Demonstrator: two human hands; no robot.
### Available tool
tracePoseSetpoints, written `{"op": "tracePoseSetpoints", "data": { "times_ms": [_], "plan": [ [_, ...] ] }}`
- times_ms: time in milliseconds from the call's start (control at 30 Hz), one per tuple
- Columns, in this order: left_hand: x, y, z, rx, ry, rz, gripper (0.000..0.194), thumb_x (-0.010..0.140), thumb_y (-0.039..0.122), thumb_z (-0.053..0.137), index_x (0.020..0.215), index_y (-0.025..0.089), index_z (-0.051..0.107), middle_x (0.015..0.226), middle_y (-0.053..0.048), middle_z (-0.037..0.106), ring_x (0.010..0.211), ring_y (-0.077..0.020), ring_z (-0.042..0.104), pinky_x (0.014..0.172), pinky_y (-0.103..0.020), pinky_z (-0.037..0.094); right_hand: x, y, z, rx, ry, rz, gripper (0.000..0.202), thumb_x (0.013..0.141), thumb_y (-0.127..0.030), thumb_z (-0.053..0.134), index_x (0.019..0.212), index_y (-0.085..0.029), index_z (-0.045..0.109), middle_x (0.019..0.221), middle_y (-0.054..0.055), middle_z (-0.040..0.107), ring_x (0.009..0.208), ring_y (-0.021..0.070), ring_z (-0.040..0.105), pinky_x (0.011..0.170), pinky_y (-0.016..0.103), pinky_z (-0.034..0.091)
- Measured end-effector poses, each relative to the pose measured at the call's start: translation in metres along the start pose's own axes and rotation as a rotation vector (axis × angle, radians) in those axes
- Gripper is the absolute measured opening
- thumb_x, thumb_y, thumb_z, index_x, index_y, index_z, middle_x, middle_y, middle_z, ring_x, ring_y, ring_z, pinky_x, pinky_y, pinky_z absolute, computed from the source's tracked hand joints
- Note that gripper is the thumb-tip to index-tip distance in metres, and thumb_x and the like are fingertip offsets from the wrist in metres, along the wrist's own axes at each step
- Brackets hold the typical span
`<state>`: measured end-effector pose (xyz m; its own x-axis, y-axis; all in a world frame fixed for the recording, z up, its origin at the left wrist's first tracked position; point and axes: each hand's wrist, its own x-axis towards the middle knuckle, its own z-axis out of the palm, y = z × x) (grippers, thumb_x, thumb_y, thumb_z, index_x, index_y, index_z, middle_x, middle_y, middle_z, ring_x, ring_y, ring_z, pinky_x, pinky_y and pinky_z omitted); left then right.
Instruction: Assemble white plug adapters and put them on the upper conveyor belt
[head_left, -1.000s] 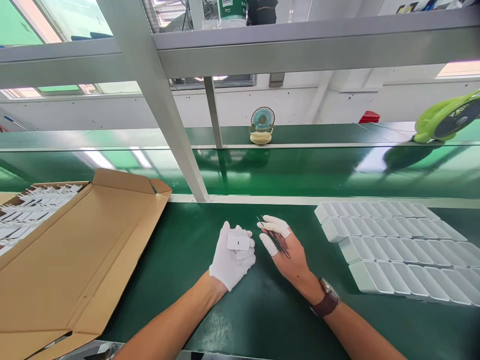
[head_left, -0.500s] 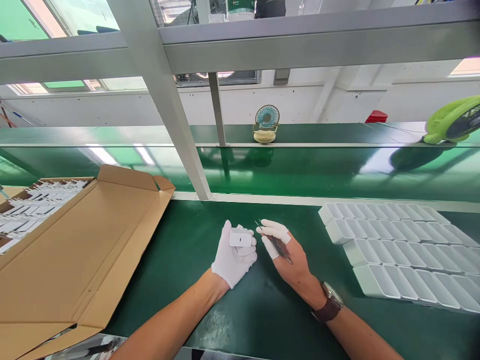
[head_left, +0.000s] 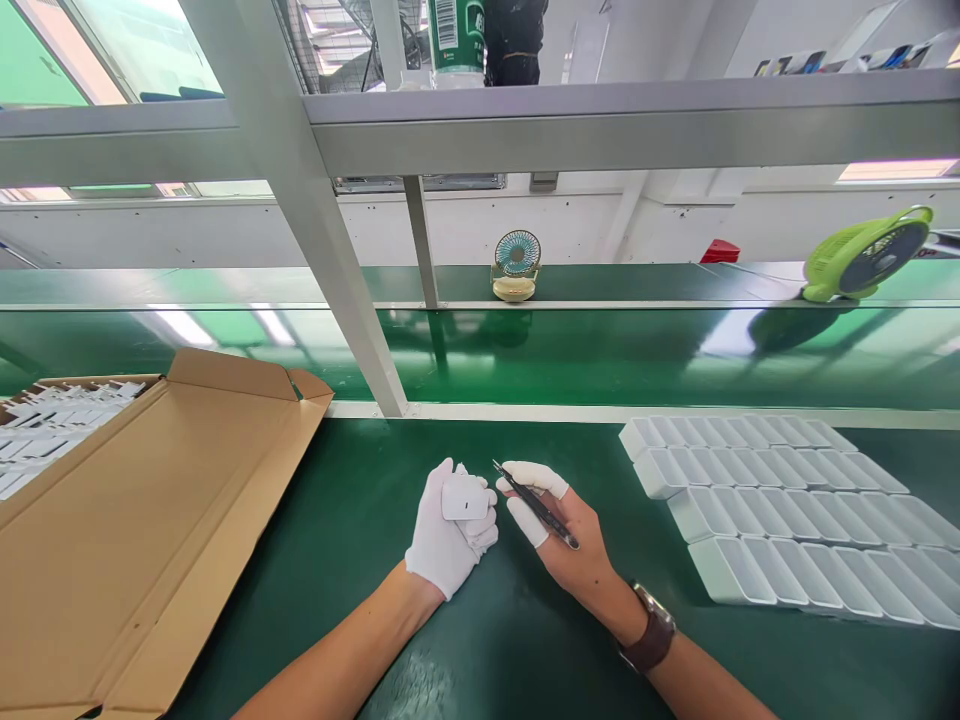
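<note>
My left hand [head_left: 451,535], in a white glove, is closed around a small white rounded case [head_left: 464,497] with a dark mark on its face. Just to its right, my right hand [head_left: 559,515] has white covers on some fingers and grips dark tweezers [head_left: 541,510]. The tweezers' tips point up and left, close to the case but apart from it. Both hands are over the dark green table [head_left: 525,640].
An open cardboard box [head_left: 150,500] with white pieces [head_left: 64,425] fills the left side. White compartment trays [head_left: 795,510] stand at the right. Beyond a slanted metal post [head_left: 330,240] are a small fan [head_left: 517,255] and a green fan [head_left: 862,255].
The tweezers have turned in my right hand and now show along their length. The whole view has shifted slightly; my left hand still holds the white case.
</note>
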<state>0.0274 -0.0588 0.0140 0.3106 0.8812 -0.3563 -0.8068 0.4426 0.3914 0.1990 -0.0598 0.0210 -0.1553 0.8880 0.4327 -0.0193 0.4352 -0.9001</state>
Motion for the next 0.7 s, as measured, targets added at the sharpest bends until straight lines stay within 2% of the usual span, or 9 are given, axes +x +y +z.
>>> {"op": "tracePoseSetpoints", "data": {
  "times_ms": [100, 300, 433, 567, 700],
  "plan": [
    [0.000, 0.001, -0.001, 0.005, 0.004, 0.011, 0.046, 0.094, 0.058, 0.055, 0.087, 0.013, 0.061, 0.074, -0.004, 0.060, 0.044, -0.0080, 0.039, 0.044, -0.024, 0.026, 0.002, 0.001, -0.001, 0.058, -0.019, 0.037, 0.032, 0.096, -0.021, 0.065, 0.127, -0.028, 0.065, 0.121, 0.006, 0.073, 0.111, 0.0208, 0.072, 0.105, 0.039, 0.058],
    [0.003, 0.001, -0.002, 0.023, -0.007, 0.031, 0.046, 0.095, 0.058, 0.054, 0.087, 0.013, 0.061, 0.075, -0.005, 0.060, 0.045, -0.0085, 0.040, 0.044, -0.025, 0.027, 0.002, 0.008, 0.000, 0.130, 0.015, 0.086, 0.028, 0.091, -0.022, 0.073, 0.117, -0.029, 0.074, 0.116, 0.005, 0.076, 0.105, 0.0219, 0.075, 0.101, 0.037, 0.061],
    [0.002, 0.002, -0.001, 0.036, -0.020, 0.043, 0.046, 0.096, 0.058, 0.053, 0.087, 0.014, 0.061, 0.076, -0.005, 0.061, 0.045, -0.0083, 0.039, 0.044, -0.025, 0.027, 0.002, 0.004, 0.002, 0.204, 0.035, 0.106, 0.025, 0.088, -0.022, 0.075, 0.113, -0.029, 0.076, 0.113, 0.004, 0.077, 0.102, 0.0218, 0.076, 0.099, 0.037, 0.062],
    [-0.001, 0.002, 0.002, 0.054, -0.004, 0.058, 0.045, 0.096, 0.056, 0.054, 0.086, 0.013, 0.061, 0.074, -0.005, 0.061, 0.043, -0.0077, 0.038, 0.042, -0.025, 0.027, 0.005, -0.007, 0.001, 0.208, 0.081, 0.187, 0.017, 0.087, -0.028, 0.077, 0.104, -0.026, 0.077, 0.103, 0.005, 0.079, 0.095, 0.0225, 0.077, 0.093, 0.036, 0.064],
    [-0.001, 0.002, 0.003, 0.057, 0.031, 0.044, 0.046, 0.096, 0.057, 0.054, 0.092, 0.012, 0.063, 0.067, -0.004, 0.060, 0.040, -0.0074, 0.037, 0.041, -0.024, 0.026, 0.007, -0.003, -0.001, 0.205, 0.044, 0.273, 0.019, 0.091, -0.039, 0.073, 0.094, -0.021, 0.078, 0.091, 0.007, 0.078, 0.084, 0.0229, 0.076, 0.084, 0.036, 0.065]
  ]
}}
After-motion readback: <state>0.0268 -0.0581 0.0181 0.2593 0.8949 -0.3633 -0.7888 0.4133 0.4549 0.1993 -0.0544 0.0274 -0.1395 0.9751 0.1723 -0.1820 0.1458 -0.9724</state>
